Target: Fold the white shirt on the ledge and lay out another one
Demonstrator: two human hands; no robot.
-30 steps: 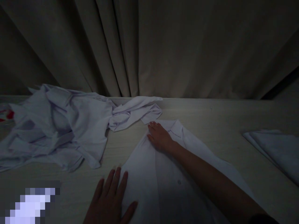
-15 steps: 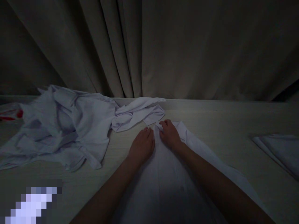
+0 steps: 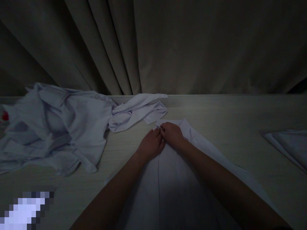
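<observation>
A shirt (image 3: 172,188) lies flat on the table (image 3: 227,118) in the lower centre of the frame, its collar end toward the curtain (image 3: 168,44) that hangs behind the table's far edge. Both hands meet at that collar end, the left hand (image 3: 150,145) touching the right hand (image 3: 171,134). A heap of shirts (image 3: 59,127) lies at centre left. A folded cloth (image 3: 287,145) lies at the right edge, well apart.
</observation>
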